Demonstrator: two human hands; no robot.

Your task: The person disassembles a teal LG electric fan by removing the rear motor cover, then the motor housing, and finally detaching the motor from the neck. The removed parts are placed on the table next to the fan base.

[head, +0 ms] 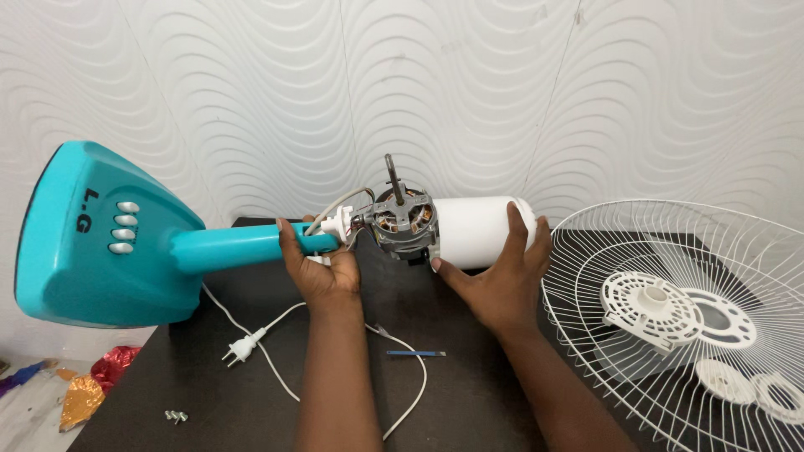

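Head view: a dark matte table is carrying a dismantled fan.
Left hand: is wrapping closed around the smooth teal plastic stem.
Right hand: is lying spread, fingers apart, against the white cylindrical motor cover.
Motor: is showing bare copper windings between both hands.
Right side: a round white wire grille is lying flat.

- I read this as a room in a home, used as a makeshift repair spot rather than a fitted workshop.
- The white wall panel with a raised wavy pattern behind is decorative, the sort put up in a living space.
- I work on a dark brown wooden table, plain furniture with no vice or tool rack.
- Crumpled shiny red and gold foil wrappers lie on the pale floor beside it.
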